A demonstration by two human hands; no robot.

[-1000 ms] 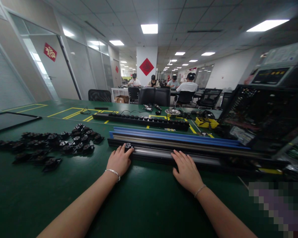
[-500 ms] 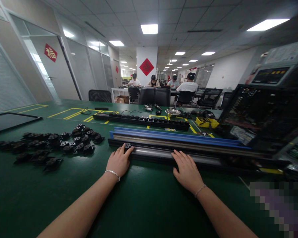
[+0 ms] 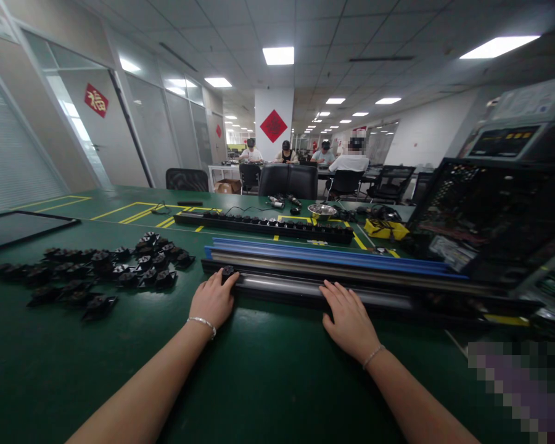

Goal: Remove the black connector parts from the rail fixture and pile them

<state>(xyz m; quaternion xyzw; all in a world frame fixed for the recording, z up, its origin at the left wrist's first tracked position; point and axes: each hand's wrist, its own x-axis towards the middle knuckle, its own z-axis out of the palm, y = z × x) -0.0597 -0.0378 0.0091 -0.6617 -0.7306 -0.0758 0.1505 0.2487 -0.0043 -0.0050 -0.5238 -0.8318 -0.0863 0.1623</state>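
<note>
My left hand [image 3: 212,297] is closed around a small black part [image 3: 228,271], thumb on one side and fingers on the other, at the left end of a long black rail [image 3: 282,284]. The part appears to sit in the rail's channel; its underside is hidden. Farther right, my right hand [image 3: 350,319] lies with fingers stretched out on the rail's near edge. Behind the rail runs a blue strip [image 3: 324,251]. Several similar black parts [image 3: 102,262] lie loose on the green table to the left.
Beyond the blue strip lies another black rail [image 3: 263,227] filled with a row of parts. A metal bowl [image 3: 322,210] and a yellow box [image 3: 385,229] stand behind it. Dark equipment [image 3: 481,216] rises at right, a flat black-framed panel [image 3: 28,227] lies at left. People sit working in the background.
My left hand has slid a little to the left along the rail, and the small black part has moved with it. My right hand has stayed in place.
</note>
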